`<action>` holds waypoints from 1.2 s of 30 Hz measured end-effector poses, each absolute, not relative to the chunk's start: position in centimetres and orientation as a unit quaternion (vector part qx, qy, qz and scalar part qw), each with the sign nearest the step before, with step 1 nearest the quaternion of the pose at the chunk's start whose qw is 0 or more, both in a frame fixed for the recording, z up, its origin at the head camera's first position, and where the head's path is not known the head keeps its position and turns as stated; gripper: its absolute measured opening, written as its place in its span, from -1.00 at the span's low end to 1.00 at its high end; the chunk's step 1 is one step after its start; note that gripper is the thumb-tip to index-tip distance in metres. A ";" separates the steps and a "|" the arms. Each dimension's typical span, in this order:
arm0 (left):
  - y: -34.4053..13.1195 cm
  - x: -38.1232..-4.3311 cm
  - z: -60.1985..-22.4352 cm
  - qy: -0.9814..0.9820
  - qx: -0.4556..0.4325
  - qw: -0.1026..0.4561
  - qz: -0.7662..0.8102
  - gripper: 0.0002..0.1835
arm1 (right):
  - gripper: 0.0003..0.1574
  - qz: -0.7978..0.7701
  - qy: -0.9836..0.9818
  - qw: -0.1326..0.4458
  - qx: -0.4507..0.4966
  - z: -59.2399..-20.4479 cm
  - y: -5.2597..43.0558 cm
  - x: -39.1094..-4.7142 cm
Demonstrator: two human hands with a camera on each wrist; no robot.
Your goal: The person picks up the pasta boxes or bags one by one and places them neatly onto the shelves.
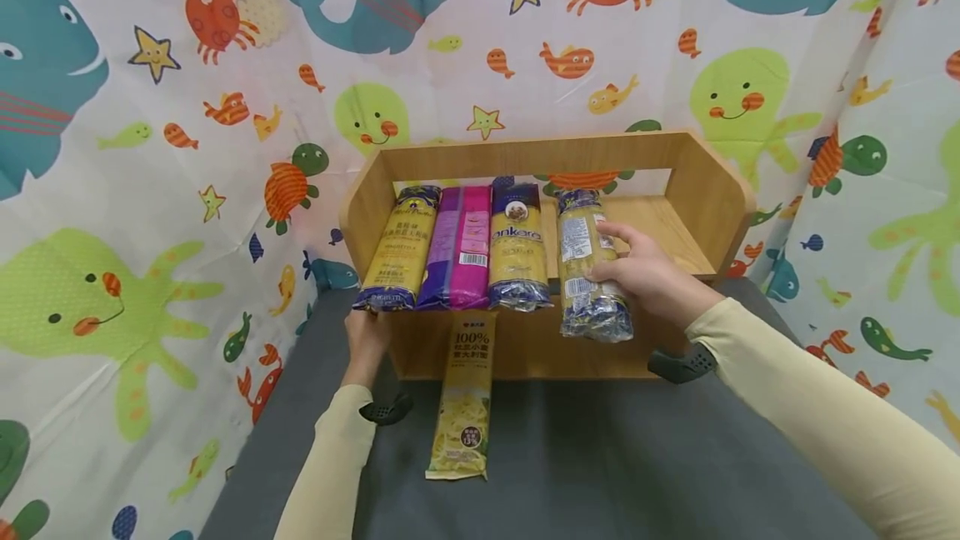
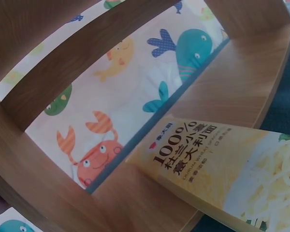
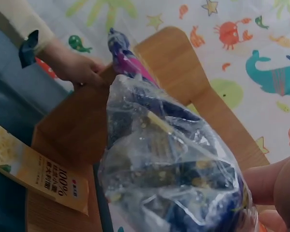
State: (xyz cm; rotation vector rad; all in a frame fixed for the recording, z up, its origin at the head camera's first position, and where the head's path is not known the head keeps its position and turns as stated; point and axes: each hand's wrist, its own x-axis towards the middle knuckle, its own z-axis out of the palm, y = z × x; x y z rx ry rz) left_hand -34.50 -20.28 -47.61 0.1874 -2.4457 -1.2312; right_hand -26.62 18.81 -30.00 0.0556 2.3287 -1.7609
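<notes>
My right hand (image 1: 651, 272) grips a clear-ended spaghetti pack (image 1: 588, 261) by its right side, thumb and fingers across its printed label. The pack's crinkled end (image 3: 164, 159) fills much of the right wrist view. My left hand (image 1: 366, 346) holds the left side edge of the wooden shelf (image 1: 693, 227), also seen in the right wrist view. On the upper board lie a yellow spaghetti pack (image 1: 405, 244), a pink and purple pasta pack (image 1: 459, 244) and a yellow-blue pasta pack (image 1: 517, 244), side by side with their ends jutting over the front.
A pale yellow noodle pack (image 1: 462, 407) lies in the lower level, its front end sticking out over the dark grey table (image 1: 600, 457). Behind the shelf hangs a curtain (image 1: 465, 40) printed with sea animals, which runs along both sides too.
</notes>
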 end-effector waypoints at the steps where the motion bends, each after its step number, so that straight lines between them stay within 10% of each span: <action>1: -20.2 -34.5 -47.6 -0.872 0.067 0.198 -0.443 -0.62 | 0.11 -0.596 0.796 0.109 0.023 -30.0 18.7 -27.0; 36: -20.3 -34.4 -47.7 -0.873 0.073 0.198 -0.439 -0.63 | 0.22 -0.525 0.847 0.079 0.009 -30.0 16.9 -31.3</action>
